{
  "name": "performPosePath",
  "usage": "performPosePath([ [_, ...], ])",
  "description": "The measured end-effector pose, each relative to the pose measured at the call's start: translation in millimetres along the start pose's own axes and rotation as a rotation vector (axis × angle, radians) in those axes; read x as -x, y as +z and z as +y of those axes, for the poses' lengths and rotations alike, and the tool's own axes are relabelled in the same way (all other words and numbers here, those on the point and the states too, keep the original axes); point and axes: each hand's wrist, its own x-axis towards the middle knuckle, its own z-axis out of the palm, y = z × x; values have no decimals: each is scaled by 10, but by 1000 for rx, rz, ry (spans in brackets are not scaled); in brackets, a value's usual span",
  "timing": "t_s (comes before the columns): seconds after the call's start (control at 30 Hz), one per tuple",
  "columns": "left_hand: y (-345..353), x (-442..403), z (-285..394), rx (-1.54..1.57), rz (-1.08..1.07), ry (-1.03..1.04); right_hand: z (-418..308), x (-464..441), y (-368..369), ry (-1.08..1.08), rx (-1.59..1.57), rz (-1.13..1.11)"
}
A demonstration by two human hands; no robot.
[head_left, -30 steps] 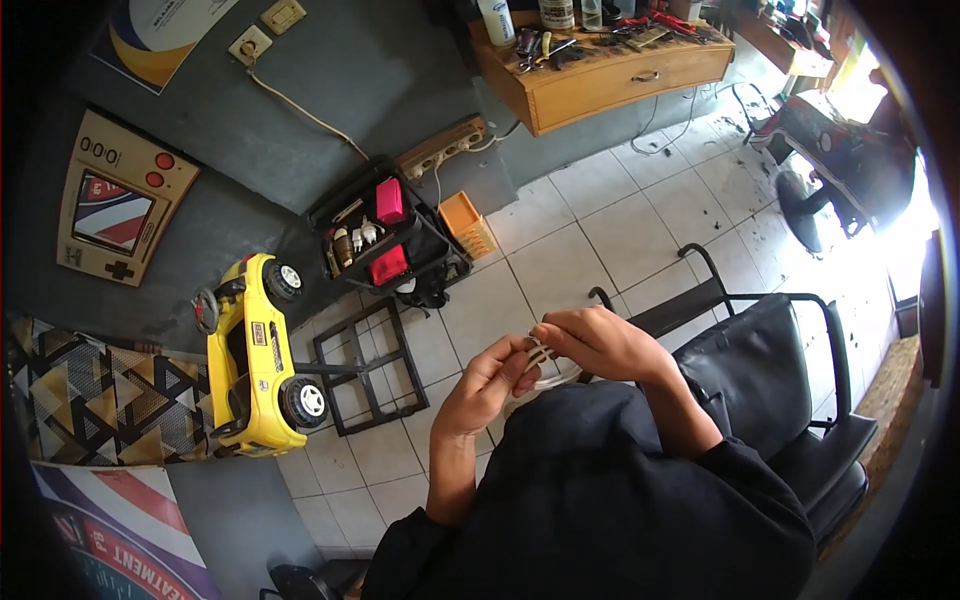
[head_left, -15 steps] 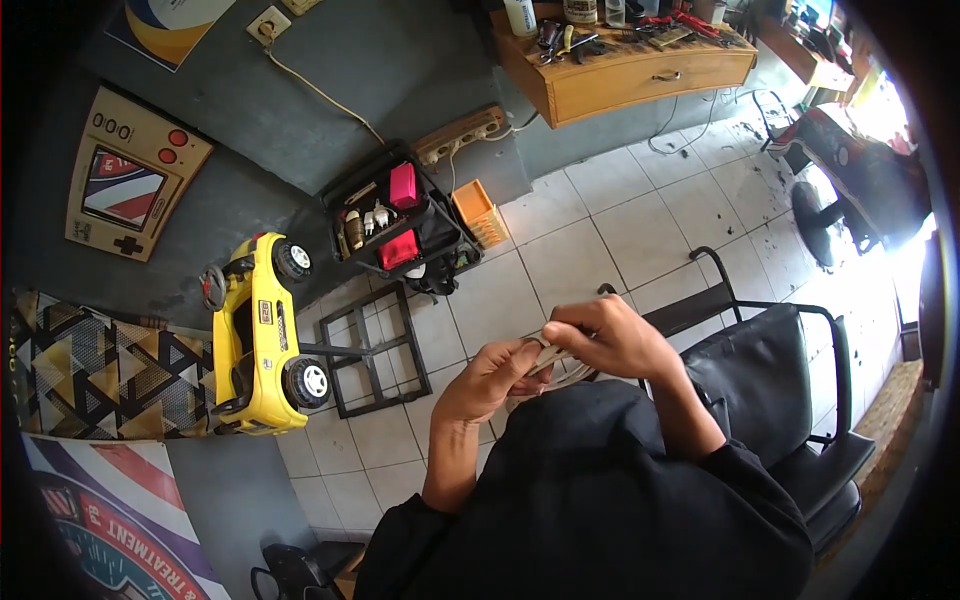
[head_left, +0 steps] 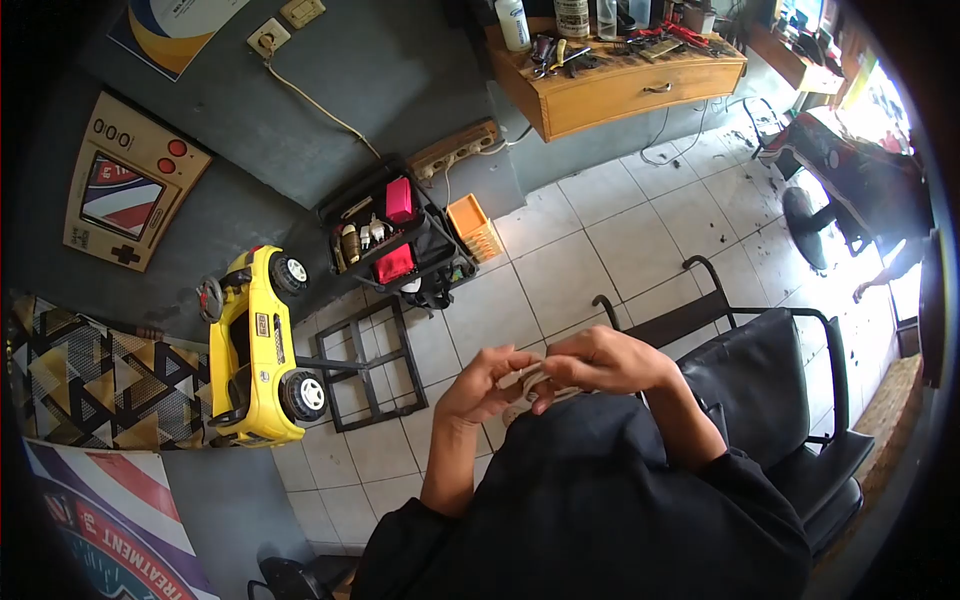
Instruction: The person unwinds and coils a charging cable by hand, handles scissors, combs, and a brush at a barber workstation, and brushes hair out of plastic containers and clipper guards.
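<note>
Close in front of my dark shirt, both hands meet around a pale, off-white looped cord (head_left: 533,376), which looks like an electric cable. My left hand (head_left: 484,386) pinches the bundle from the left, between thumb and fingers. From the right, my right hand (head_left: 606,360) is closed on the same loops, its thumb against them. Part of the cord is hidden by the fingers and by the shirt, so its ends do not show clearly.
A yellow toy car (head_left: 257,350) stands left, beside a black metal frame (head_left: 412,375). Ahead are a black trolley (head_left: 395,235), an orange basket (head_left: 470,222) and a wooden drawer counter (head_left: 640,95) with tools. A black chair (head_left: 750,380) is at right; a person's arm (head_left: 885,275) shows far right.
My hands have lowered slightly, and the left fingers have lifted and loosened around the cord. The view has shifted a little. A person's arm now appears at the far right.
</note>
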Motion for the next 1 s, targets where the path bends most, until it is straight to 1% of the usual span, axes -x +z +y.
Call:
performPosePath([
  [0.03, 16, -9, 52, -129, 15, -67, -7, -7, -9, -2, 5, 0],
  [0.07, 54, -12, 131, -338, -38, -46, -13, -24, -26, 5, 26, -33],
  [0.1, 56, -19, 138, -342, -40, -40, -19, -41, -39, 13, 45, -66],
  [0.13, 66, -29, 130, -329, 12, -44, -12, -49, -39, 56, -17, -33],
  [0.17, 73, -40, 126, -316, 62, -49, -2, -69, -34, 50, -10, -31],
  [0.2, 52, -59, 111, -324, 56, -44, 8, -92, -26, 83, -21, 70],
  [0.23, 3, -84, 76, -237, 75, -20, 6, -109, -23, 117, -32, 173],
  [0.27, -42, -103, 50, -150, 94, 3, -9, -126, -21, 136, -15, 201],
  [0.3, -84, -98, 42, -157, 87, 7, -11, -136, -31, 130, -8, 207],
  [0.37, -155, -72, 54, -188, -55, -58, -2, -157, -34, 81, 33, 77],
  [0.4, -42, -70, 116, -355, -8, -51, -4, -155, -7, 68, 126, 100],
  [0.43, -43, -89, 124, -357, -9, -44, -8, -160, -10, 65, 132, 98],
  [0.5, -52, -114, 143, -144, 65, 45, -12, -186, -33, 76, 101, 207],
  [0.53, -41, -120, 150, -150, 63, 47, 91, -179, -68, 111, -131, 154],
  [0.57, -19, -131, 155, 27, 58, 146, 199, -188, -84, 105, -128, 158],
  [0.6, 0, -139, 144, 207, 54, 244, 265, -203, -79, 100, -383, 173],
  [0.63, -13, -155, 114, 204, 55, 246, 294, -209, -61, 94, -637, 181],
  [0.67, -53, -182, 75, 306, 15, 270, 280, -202, -29, 47, -613, 186],
  [0.7, -84, -208, 36, 407, -26, 296, 248, -201, -1, 43, -610, 178],
  [0.73, -87, -222, -1, 469, -31, 296, 229, -197, 28, 61, -719, 220],
  [0.77, -75, -222, -23, 468, -28, 300, 224, -201, 41, 80, -830, 264],
  [0.8, -37, -220, -24, 247, 77, 313, 244, -185, 1, 142, -1000, 221],
  [0.83, -16, -214, -26, 28, 181, 322, 227, -177, -15, 142, -1000, 219],
  [0.87, -80, -173, 7, -45, 138, 262, 165, -165, -43, 186, -826, 243],
  [0.9, -52, -147, 77, -46, 138, 266, 110, -158, -75, 227, -651, 265],
  [0.93, 30, -113, 163, -142, 137, 203, 85, -148, -119, 202, -513, 195],
  [0.97, 76, -95, 224, -238, 136, 139, 75, -165, -132, 203, -513, 192],
  [1.0, 73, -97, 261, -236, 138, 140, 64, -185, -137, 149, -291, 90],
])
